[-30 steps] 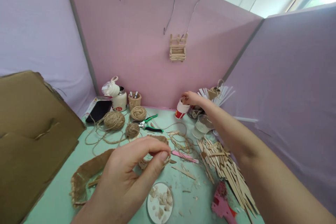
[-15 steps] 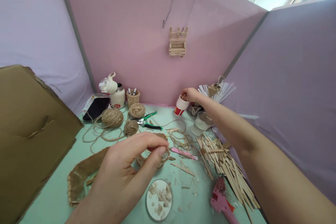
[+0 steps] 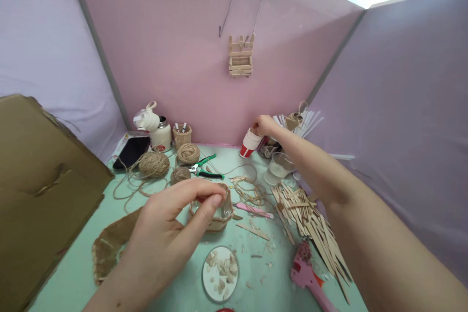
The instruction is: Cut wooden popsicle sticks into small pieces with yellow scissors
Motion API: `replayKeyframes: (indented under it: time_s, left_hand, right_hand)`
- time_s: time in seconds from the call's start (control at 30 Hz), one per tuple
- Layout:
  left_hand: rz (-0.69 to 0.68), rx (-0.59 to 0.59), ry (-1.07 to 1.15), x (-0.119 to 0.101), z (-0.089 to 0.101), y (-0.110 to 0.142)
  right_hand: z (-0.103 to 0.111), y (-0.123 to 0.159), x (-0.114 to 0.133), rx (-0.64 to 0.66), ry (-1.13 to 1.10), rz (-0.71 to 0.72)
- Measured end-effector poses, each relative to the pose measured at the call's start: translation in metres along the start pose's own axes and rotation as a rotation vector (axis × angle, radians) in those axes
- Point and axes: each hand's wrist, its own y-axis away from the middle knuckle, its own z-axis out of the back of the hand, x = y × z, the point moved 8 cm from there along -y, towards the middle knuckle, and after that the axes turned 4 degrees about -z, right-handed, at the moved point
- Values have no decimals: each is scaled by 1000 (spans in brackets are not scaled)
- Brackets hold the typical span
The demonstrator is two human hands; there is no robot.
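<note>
My left hand (image 3: 175,229) is closed in a pinch above the table, thumb and forefinger together; whatever is between them is too small or hidden to make out. Just behind its fingertips sits a small basket (image 3: 219,224) with a clear lining. Stretched to the back, my right hand (image 3: 265,125) has its curled fingers dipped into the mouth of a red and white paper cup (image 3: 249,143), their tips hidden. In front of my left hand lies a round white dish (image 3: 215,288) with several pale, petal-like flakes.
A pink glue gun (image 3: 307,275) and a pile of wooden sticks (image 3: 310,219) lie at right. Green-handled pliers (image 3: 204,174), twine balls (image 3: 153,164) and a clear plastic cup (image 3: 278,168) stand behind. Cardboard (image 3: 44,195) and a larger basket (image 3: 106,248) are at left.
The view has shifted slightly, so most things sit a little further left. My left hand has moved a little off the small basket, showing more of it. My right hand stays at the paper cup.
</note>
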Motion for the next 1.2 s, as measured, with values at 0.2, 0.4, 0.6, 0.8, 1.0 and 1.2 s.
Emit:
replayKeyframes:
  time_s: [0.2,0.4,0.6,0.8,1.0,1.2]
  left_hand:
    - [66,93,-11,6,-30,-38]
    - [11,197,-196,15,-90,-138]
    - [195,178,-93,82,-151,-217]
    - [95,199,44,115,-197,-250]
    - [112,198,86,137,-221,-263]
    - [145,142,131,147,-219,-261]
  right_hand:
    - [5,4,-1,-17,-20,17]
    - [14,5,-1,-64,-49,71]
    - [16,7,1,-97,-80,147]
    - [9,10,1,-149,-147,191]
    - [24,7,-13,-266,-248,185]
    - [59,13,-36,-391,-333,152]
